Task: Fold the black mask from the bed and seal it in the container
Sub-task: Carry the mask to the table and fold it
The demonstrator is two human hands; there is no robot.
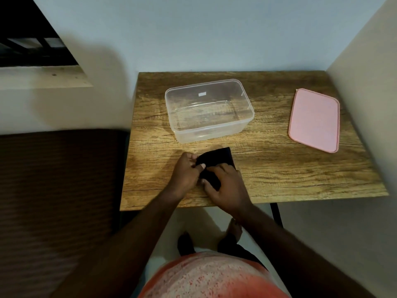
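Note:
The black mask (218, 158) lies on the wooden table (279, 168) near its front edge, partly folded. My left hand (185, 172) pinches the mask's left edge. My right hand (227, 187) presses on its lower right part and hides some of it. Just behind the mask stands a clear rectangular plastic container (209, 110), open and with nothing inside. Its pink lid (314, 119) lies flat on the table at the right, apart from the container.
A bed with a dark brown cover (55, 190) lies to the left of the table. Walls close in behind and at the right. A window opening (32, 39) is at the upper left. My feet show on the floor under the table's front edge.

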